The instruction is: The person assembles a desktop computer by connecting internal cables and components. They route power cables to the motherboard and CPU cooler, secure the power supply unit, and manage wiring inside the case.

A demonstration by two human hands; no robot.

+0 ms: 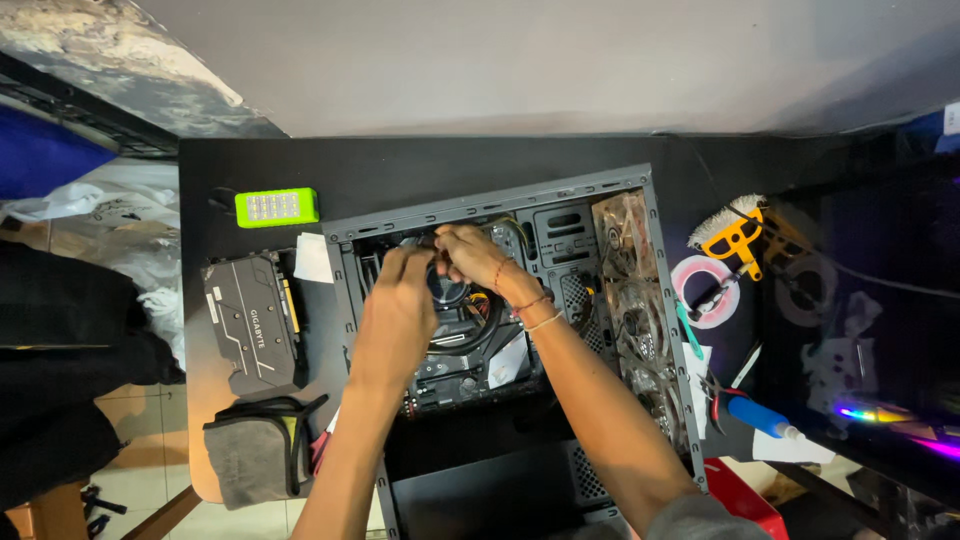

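An open computer case point(650, 300) lies on its side on a black table point(400, 165), its motherboard point(470, 365) and cables exposed. Both my hands reach inside near the upper left of the board. My left hand point(398, 310) hovers over the round cooler point(452, 300) with fingers curled down at the case's top edge. My right hand point(472, 255) pinches something small beside it; what it holds is hidden by the fingers. Thin bracelets circle my right wrist.
A dark graphics card point(250, 325) lies left of the case, with a green lamp point(277, 207) above it and a grey pouch point(255, 450) below. Right of the case: a pink tape roll point(705, 290), yellow-handled brush point(735, 235), blue-handled screwdriver point(757, 415), pliers, a red box point(745, 500).
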